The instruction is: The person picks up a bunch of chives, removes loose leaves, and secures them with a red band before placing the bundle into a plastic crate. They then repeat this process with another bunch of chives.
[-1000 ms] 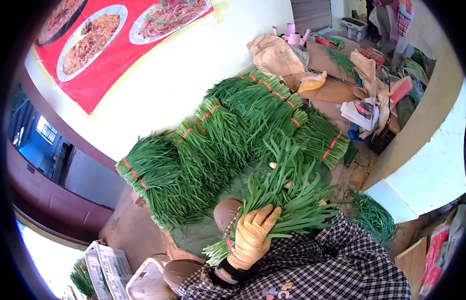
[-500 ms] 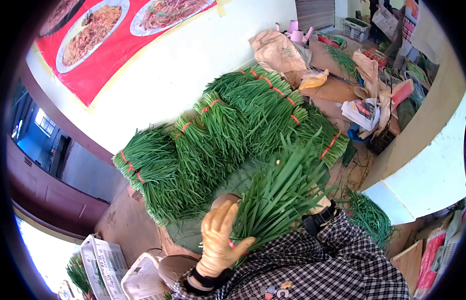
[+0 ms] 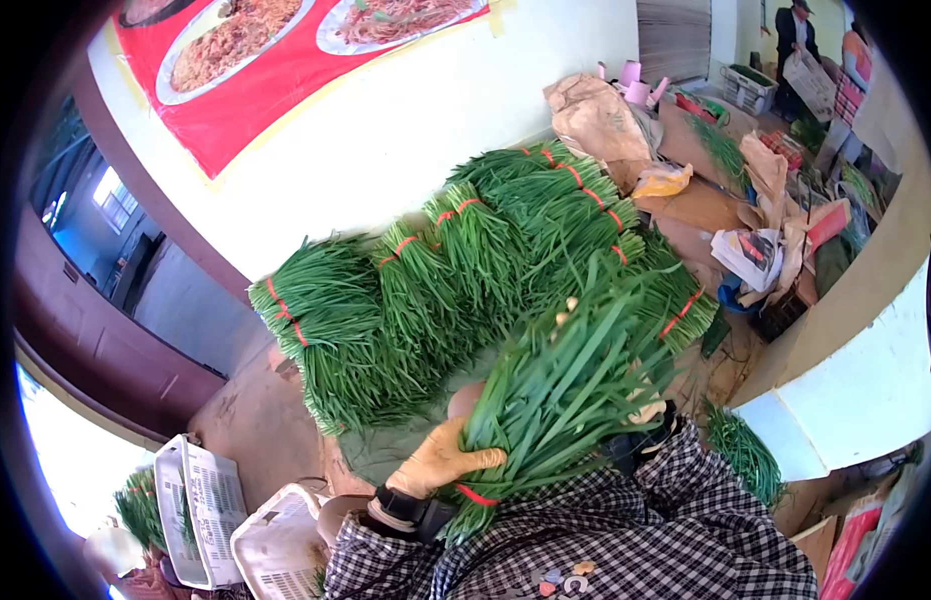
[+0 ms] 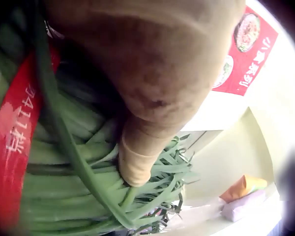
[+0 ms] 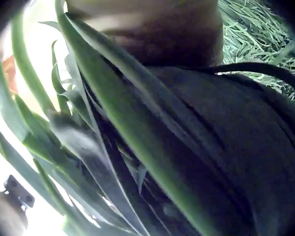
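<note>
A bunch of garlic chives (image 3: 555,390) with long flat green leaves lies across the person's lap, its stem end bound by a red band (image 3: 476,495). The gloved left hand (image 3: 440,460) grips it just above that band, thumb laid over the leaves. In the left wrist view, the gloved thumb (image 4: 137,157) presses on the leaves beside the printed red band (image 4: 14,137). Under the bunch, the gloved right hand (image 3: 645,400) is mostly hidden by leaves; its fingertips (image 3: 562,319) poke out at the far side. Leaves (image 5: 128,128) cross the right wrist view.
Banded chive bundles (image 3: 335,330) are piled along the white wall. White plastic baskets (image 3: 200,510) stand at lower left. Loose greens (image 3: 740,455) lie at right by a pillar. Paper sacks (image 3: 600,120) and clutter fill the back right, where people stand.
The left hand was over the stems, then lifted with fingers spread, and now grips the bunch from the left. The bunch's leaves have shifted over the right hand. The head view has turned slightly.
</note>
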Motion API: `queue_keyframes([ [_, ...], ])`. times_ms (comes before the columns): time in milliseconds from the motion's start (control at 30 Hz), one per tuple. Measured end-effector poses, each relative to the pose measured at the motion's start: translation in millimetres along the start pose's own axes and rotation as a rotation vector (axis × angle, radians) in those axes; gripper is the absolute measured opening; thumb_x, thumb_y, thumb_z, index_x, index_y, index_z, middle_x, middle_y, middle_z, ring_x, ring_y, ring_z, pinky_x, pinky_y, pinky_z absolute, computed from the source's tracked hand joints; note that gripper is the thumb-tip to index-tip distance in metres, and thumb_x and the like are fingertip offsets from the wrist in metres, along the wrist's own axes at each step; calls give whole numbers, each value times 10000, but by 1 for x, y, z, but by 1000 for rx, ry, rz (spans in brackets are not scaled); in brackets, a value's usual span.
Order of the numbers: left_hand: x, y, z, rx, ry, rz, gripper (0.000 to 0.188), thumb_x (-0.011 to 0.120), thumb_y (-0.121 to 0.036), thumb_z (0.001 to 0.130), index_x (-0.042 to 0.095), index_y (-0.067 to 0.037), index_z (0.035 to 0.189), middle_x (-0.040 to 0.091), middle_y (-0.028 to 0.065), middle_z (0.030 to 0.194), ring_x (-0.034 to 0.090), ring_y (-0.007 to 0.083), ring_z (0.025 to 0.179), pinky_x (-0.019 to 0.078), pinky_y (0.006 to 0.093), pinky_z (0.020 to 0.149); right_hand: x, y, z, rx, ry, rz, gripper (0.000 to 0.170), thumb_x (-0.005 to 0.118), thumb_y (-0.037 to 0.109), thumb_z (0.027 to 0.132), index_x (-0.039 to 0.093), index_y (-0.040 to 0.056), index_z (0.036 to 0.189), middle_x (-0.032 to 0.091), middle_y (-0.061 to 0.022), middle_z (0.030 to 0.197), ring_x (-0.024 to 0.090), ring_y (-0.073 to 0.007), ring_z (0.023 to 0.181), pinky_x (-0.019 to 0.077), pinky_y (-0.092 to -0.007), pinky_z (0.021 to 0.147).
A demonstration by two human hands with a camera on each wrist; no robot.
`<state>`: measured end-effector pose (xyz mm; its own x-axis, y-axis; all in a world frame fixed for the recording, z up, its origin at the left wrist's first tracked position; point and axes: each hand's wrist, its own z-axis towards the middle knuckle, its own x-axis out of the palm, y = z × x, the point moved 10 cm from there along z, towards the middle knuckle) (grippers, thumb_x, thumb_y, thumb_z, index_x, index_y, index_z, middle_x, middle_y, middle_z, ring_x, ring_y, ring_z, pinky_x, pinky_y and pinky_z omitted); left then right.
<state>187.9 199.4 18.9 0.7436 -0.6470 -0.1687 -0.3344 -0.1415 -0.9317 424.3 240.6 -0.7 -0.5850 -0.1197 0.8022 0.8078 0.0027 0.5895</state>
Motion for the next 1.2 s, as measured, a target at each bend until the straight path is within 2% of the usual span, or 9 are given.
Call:
queue_keyframes([
  [67,-22,-21,-9,84,-118,-100,659,887,-174,873,567,12,1419,711,75,1255,620,157,1151,503,318,1032,-25,-16,-6,125,448,520,763,727,431,971,411,64,1560,541,-143,1465,630,-285,1235,593,-420,981],
  [133,-46,-21,-16,115,-267,-43,592,896,-182,860,610,7,1343,732,75,1187,664,147,1055,548,322,953,-58,1,2,-130,187,-759,759,702,417,986,385,77,1586,524,-150,1498,627,-289,1248,561,-398,1023],
  [400,-46,12,-11,151,-484,839,733,876,-499,758,624,7,1226,655,193,1066,648,371,1015,529,468,902,-29,-32,-41,250,229,-1117,442,554,307,1073,602,13,1401,600,-203,1399,614,-311,1206,493,-374,1010],
  [500,-38,-8,-14,189,-512,955,725,924,-349,753,571,29,1260,592,179,1146,598,351,1106,504,443,949,-42,-53,-41,395,260,-1170,695,605,634,985,698,29,1313,727,-198,1198,686,-299,1064,546,-395,920],
  [600,-40,0,-11,245,-539,746,766,936,-342,733,536,39,1263,550,178,1161,574,357,1107,500,439,950,18,-29,-43,234,490,-1487,507,581,501,1051,713,84,1308,755,-144,1112,704,-281,930,552,-385,836],
  [667,-38,6,-8,231,-548,756,761,943,-336,717,531,30,1243,538,167,1145,567,352,1073,497,434,955,15,-25,-54,532,722,-2106,261,600,253,1065,742,153,1260,760,-46,881,731,-236,765,572,-385,710],
  [733,-34,2,-11,267,-555,751,761,947,-331,709,528,25,1236,535,162,1151,563,348,1070,498,428,960,52,18,-74,-382,871,-1631,248,694,279,999,768,159,1203,754,-68,877,749,-224,824,595,-373,722],
  [800,-30,0,-9,245,-541,753,747,947,-313,709,525,19,1227,544,170,1177,569,353,1068,501,432,961,87,61,-62,313,483,-1506,347,665,384,1020,766,81,1155,788,-95,1075,764,-263,956,595,-337,849],
  [1200,-18,3,8,267,-471,681,1058,989,-407,664,437,44,1446,532,209,1364,569,366,1253,493,437,1056,122,66,-27,-794,150,-1669,282,717,25,879,724,100,1150,746,-76,939,708,-276,772,559,-378,671],
])
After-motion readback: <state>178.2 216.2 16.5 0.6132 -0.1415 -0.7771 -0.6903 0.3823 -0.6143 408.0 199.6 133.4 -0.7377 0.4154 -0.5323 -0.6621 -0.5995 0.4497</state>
